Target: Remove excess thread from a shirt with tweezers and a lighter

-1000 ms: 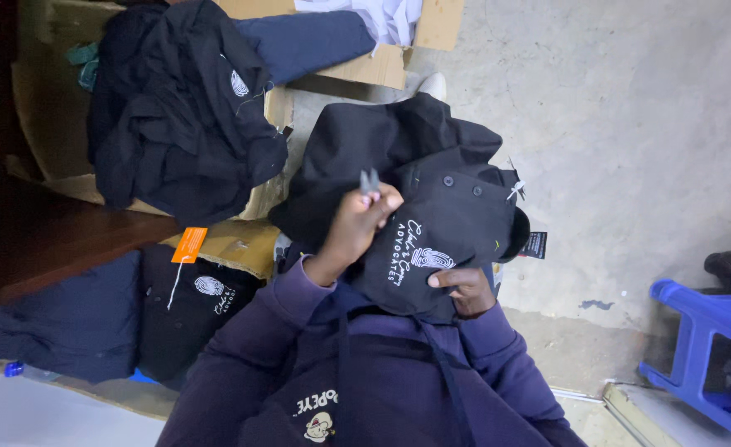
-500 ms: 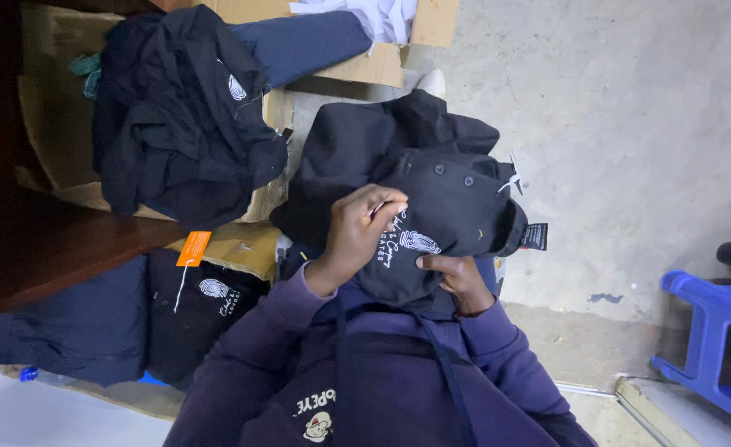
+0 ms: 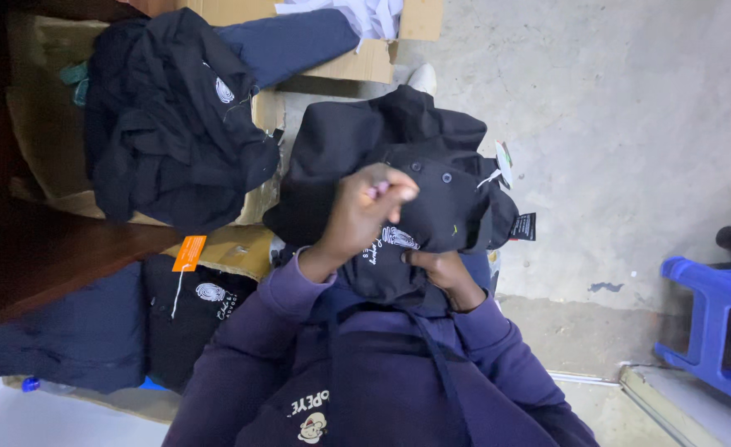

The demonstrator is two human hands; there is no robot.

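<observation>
A black garment [image 3: 415, 157] with buttons, a white printed emblem [image 3: 399, 238] and hanging tags lies bunched in my lap. My left hand [image 3: 364, 213] rests on top of it with its fingers pinched tight at the tips; the small metal clipper seen a moment ago is now hidden inside the fist. My right hand [image 3: 442, 273] grips the garment's near edge from underneath, thumb over the cloth just below the emblem. Both purple sleeves reach up from the bottom of the view.
A heap of black garments [image 3: 171, 124] lies on flattened cardboard [image 3: 365, 62] at the upper left, with a blue one [image 3: 291, 41] behind it. Folded dark garments [image 3: 192, 319] with an orange tag [image 3: 189, 252] sit at left. A blue plastic stool [image 3: 713, 319] stands right on the concrete floor.
My left hand has dropped lower onto the garment and closed over the clipper, whose metal tips no longer stick out. The garment has been drawn a little closer.
</observation>
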